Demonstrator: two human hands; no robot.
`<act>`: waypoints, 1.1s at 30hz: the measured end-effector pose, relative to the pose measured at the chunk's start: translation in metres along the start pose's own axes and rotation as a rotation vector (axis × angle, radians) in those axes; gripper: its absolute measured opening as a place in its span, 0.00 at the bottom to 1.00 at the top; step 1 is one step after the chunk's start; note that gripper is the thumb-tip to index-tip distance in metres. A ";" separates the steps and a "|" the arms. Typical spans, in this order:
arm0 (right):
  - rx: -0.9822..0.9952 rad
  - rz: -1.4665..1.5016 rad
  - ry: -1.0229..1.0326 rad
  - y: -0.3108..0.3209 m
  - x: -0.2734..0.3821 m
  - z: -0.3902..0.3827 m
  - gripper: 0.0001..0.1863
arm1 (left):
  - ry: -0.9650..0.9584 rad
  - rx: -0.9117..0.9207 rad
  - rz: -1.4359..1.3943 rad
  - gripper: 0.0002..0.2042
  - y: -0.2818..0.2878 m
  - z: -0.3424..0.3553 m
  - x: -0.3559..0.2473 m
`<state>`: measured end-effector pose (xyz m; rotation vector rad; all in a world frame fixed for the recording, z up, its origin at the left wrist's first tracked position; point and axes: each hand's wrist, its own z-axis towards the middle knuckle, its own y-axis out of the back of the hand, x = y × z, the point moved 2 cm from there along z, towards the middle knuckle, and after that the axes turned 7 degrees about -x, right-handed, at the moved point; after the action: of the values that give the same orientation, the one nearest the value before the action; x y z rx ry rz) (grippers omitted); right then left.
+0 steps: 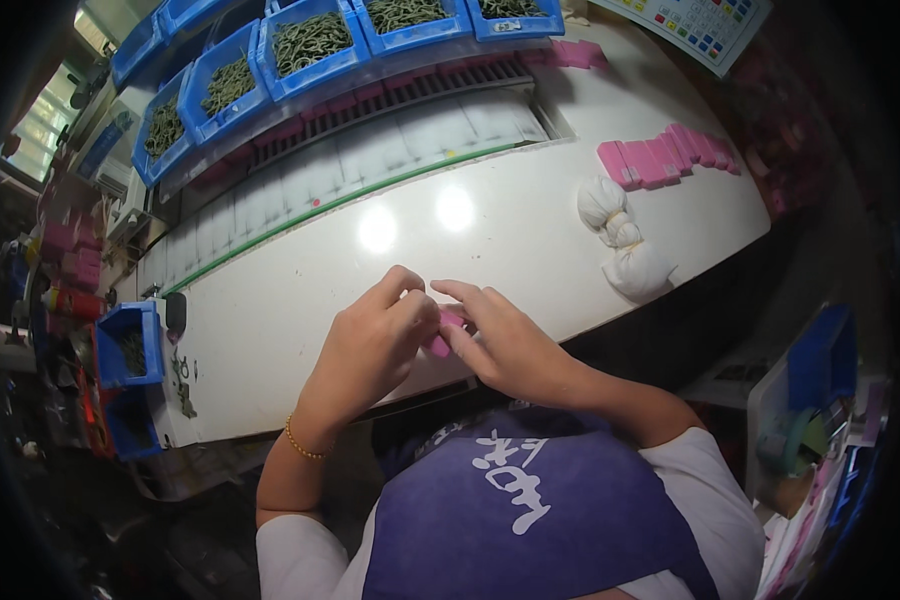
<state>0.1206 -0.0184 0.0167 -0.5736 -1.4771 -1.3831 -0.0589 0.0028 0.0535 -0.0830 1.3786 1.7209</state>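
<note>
My left hand (pixel 368 335) and my right hand (pixel 505 342) meet over the near edge of the white table. Between them is a small pink box (pixel 438 346), mostly covered by my fingers. The fingers of my left hand curl in at its left side. My right thumb presses on it from the right, with the index finger arched above. Whether the box's end is open or closed cannot be made out.
Pink boxes (pixel 660 160) stand in a row at the right, behind a knotted white cloth bundle (pixel 635 268). Blue bins (pixel 315 45) of greenish pieces line the back, behind a white strip with a green edge (pixel 340 196). More blue bins (pixel 130 345) hang at left.
</note>
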 end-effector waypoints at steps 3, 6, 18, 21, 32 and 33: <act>0.001 -0.034 0.022 -0.001 -0.002 0.000 0.28 | 0.066 0.079 -0.099 0.07 0.000 0.003 0.004; 0.007 -0.056 0.027 -0.001 0.002 0.000 0.29 | 0.023 0.173 -0.007 0.07 0.000 0.006 0.000; 0.009 -0.168 0.113 -0.003 0.002 0.003 0.25 | 0.028 0.091 -0.118 0.05 -0.007 -0.015 0.007; 0.070 -0.037 0.032 0.004 -0.001 0.008 0.21 | 0.052 0.037 -0.120 0.07 -0.006 -0.021 0.006; 0.149 0.120 -0.069 0.011 0.006 0.012 0.18 | 0.098 0.020 -0.173 0.16 -0.001 -0.027 -0.006; 0.152 0.087 -0.063 0.010 0.005 0.012 0.19 | 0.101 0.020 -0.173 0.16 -0.001 -0.027 -0.005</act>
<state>0.1230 -0.0059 0.0274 -0.5819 -1.5739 -1.1838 -0.0673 -0.0218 0.0455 -0.2736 1.4186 1.5775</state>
